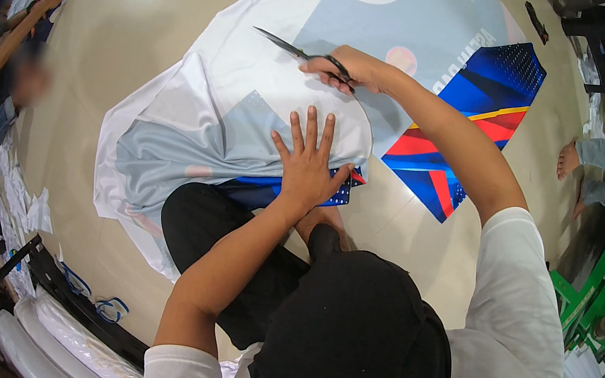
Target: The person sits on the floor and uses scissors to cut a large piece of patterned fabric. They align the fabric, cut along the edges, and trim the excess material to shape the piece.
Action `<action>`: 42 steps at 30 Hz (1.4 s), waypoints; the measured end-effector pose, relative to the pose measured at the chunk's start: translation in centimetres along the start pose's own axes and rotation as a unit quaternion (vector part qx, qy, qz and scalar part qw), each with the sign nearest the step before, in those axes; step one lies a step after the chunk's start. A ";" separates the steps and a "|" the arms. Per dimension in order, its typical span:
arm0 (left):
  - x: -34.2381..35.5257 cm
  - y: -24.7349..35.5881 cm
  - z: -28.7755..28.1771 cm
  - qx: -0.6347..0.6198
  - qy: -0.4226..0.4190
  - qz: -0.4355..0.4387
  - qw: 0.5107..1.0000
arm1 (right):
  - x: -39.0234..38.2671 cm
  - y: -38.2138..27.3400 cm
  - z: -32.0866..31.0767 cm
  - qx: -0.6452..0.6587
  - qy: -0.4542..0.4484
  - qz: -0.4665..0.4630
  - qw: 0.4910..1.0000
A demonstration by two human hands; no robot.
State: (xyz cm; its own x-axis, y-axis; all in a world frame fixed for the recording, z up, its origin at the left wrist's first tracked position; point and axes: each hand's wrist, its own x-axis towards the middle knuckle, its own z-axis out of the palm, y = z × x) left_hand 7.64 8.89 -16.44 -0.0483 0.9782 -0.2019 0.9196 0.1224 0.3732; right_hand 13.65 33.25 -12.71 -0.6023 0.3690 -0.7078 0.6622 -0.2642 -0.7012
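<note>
A large sheet of white and pale grey-blue fabric (260,51) lies over the floor in front of me, its near left part wrinkled into folds. My left hand (310,159) presses flat on it with fingers spread, beside a blue printed edge. My right hand (346,70) grips black-handled scissors (283,44), their blades pointing left above the cloth. Whether the blades are parted is hard to tell. Under my right forearm lies a separate cut piece of blue, red and yellow printed fabric (441,162), bright side up.
Another person (6,70) sits at the far left, handling printed cloth. At the right are a person's bare foot (566,159) and green metal frames (599,308). Plastic-wrapped rolls (73,338) and blue-strapped sandals (111,309) lie lower left. A dark object (536,22) rests on the tiled floor.
</note>
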 end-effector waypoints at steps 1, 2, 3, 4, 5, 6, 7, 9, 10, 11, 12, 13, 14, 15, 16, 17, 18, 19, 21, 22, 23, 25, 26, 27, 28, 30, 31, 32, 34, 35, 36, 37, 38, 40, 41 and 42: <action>0.0 0.0 0.0 0.000 0.001 0.001 1.000 | 0.4 -0.6 0.3 0.013 0.001 0.004 1.000; 0.0 0.0 0.1 -0.001 0.002 0.002 1.000 | 0.7 -1.3 0.6 0.026 0.001 0.009 1.000; 0.1 0.0 0.0 -0.003 0.002 0.003 1.000 | 1.2 -1.6 0.6 0.032 0.000 0.011 0.999; 0.2 0.0 0.0 -0.006 0.001 0.004 1.000 | 1.5 -2.0 0.7 0.038 -0.001 0.014 0.999; 0.2 0.1 -0.1 -0.009 0.001 0.005 1.000 | 1.7 -2.3 0.7 0.043 -0.002 0.017 0.999; 0.2 0.0 -0.1 -0.010 -0.002 0.004 1.000 | 2.2 -2.1 0.6 0.043 -0.002 0.002 0.999; 0.2 0.0 -0.1 -0.011 -0.004 0.003 1.000 | 2.6 -1.9 0.7 0.042 -0.002 -0.013 0.999; 0.2 0.0 -0.1 -0.014 -0.006 0.002 1.000 | 3.1 -1.6 0.8 0.038 0.001 -0.030 0.999; 0.2 0.0 -0.2 -0.015 -0.007 0.002 1.000 | 3.3 -1.6 0.9 0.035 0.004 -0.032 0.999; 0.2 0.0 -0.3 -0.017 -0.007 0.002 1.000 | 3.4 -1.5 0.9 0.032 0.006 -0.035 0.999; 0.2 -0.1 -0.2 -0.018 -0.003 0.002 1.000 | 3.5 -1.7 1.0 0.027 0.006 -0.028 0.999; 0.2 -0.1 -0.1 -0.020 0.001 0.001 1.000 | 3.6 -1.9 1.0 0.023 0.006 -0.021 1.000; 0.2 -0.1 0.0 -0.021 0.004 0.001 1.000 | 3.8 -2.2 1.1 0.018 0.005 -0.014 1.000; 0.2 -0.1 0.0 -0.019 0.002 0.001 1.000 | 3.9 -2.7 1.1 0.036 -0.006 -0.009 0.999; 0.2 -0.1 0.0 -0.017 0.000 0.000 1.000 | 4.1 -3.3 1.1 0.054 -0.017 -0.005 0.998; 0.2 -0.1 0.0 -0.015 -0.003 0.000 1.000 | 4.3 -3.8 1.3 0.072 -0.028 -0.001 0.997; 0.2 -0.1 0.0 -0.017 -0.001 0.000 1.000 | 4.7 -4.0 1.4 0.067 -0.019 -0.006 0.998; 0.2 -0.1 0.1 -0.020 0.001 0.001 1.000 | 5.1 -4.1 1.5 0.062 -0.010 -0.012 0.998; 0.3 -0.1 0.2 -0.024 0.000 -0.001 1.000 | 5.6 -4.3 1.7 0.061 0.000 -0.019 0.998; 0.3 -0.1 0.1 -0.025 -0.003 -0.002 1.000 | 5.8 -4.5 1.8 0.064 0.002 -0.022 0.998; 0.3 0.0 0.1 -0.027 -0.006 -0.004 1.000 | 5.9 -4.5 1.7 0.068 0.003 -0.025 0.997; 0.3 0.1 0.0 -0.034 -0.006 -0.004 0.999 | 6.3 -4.7 1.4 0.070 0.000 -0.023 0.997; 0.4 0.1 -0.1 -0.037 -0.006 -0.003 0.999 | 6.4 -4.7 1.2 0.071 -0.002 -0.022 0.997; 0.2 0.0 -0.1 -0.033 -0.008 -0.008 0.999 | 6.3 -5.4 1.5 0.075 -0.012 -0.017 0.997; 0.1 -0.1 -0.1 -0.029 -0.009 -0.012 0.999 | 5.8 -6.4 1.7 0.080 -0.022 -0.012 0.997; 0.1 -0.2 0.0 -0.026 -0.010 -0.014 1.000 | 5.9 -7.4 2.1 0.083 -0.035 -0.008 0.996; 0.2 -0.1 0.0 -0.027 -0.008 -0.011 1.000 | 6.5 -7.6 1.9 0.083 -0.038 -0.009 0.996; 0.3 0.0 0.0 -0.028 -0.006 -0.009 1.000 | 7.0 -7.9 1.8 0.082 -0.042 -0.010 0.996; 0.5 0.1 0.1 -0.031 -0.007 -0.007 0.999 | 8.2 -7.8 1.7 0.073 -0.027 -0.027 0.997; 0.6 0.2 0.1 -0.033 -0.007 -0.005 0.999 | 8.7 -7.7 1.6 0.069 -0.020 -0.035 0.997; 0.5 0.1 0.1 -0.035 -0.007 -0.009 0.999 | 8.8 -7.9 1.8 0.068 -0.019 -0.036 0.997; 0.4 0.0 0.1 -0.038 -0.006 -0.012 0.999 | 8.9 -8.2 1.9 0.066 -0.019 -0.037 0.997; 0.4 0.0 0.0 -0.041 -0.005 -0.015 0.999 | 9.1 -8.4 2.1 0.065 -0.018 -0.038 0.997; 0.2 -0.1 0.0 -0.048 -0.003 -0.017 0.999 | 9.4 -9.0 2.6 0.071 -0.025 -0.007 0.997; 0.1 -0.2 0.0 -0.051 -0.002 -0.019 0.999 | 9.6 -9.4 2.9 0.073 -0.029 0.008 0.997; 0.1 -0.2 0.0 -0.050 -0.004 -0.017 0.999 | 10.1 -9.8 3.2 0.086 -0.030 0.008 0.996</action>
State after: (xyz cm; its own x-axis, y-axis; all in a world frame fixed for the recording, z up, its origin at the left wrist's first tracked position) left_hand 7.42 8.99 -16.55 -0.0751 0.9718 -0.2234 0.8740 0.1720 0.4544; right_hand -0.35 36.75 -13.21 -0.6214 0.3114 -0.7189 0.5886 -0.4201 -0.6907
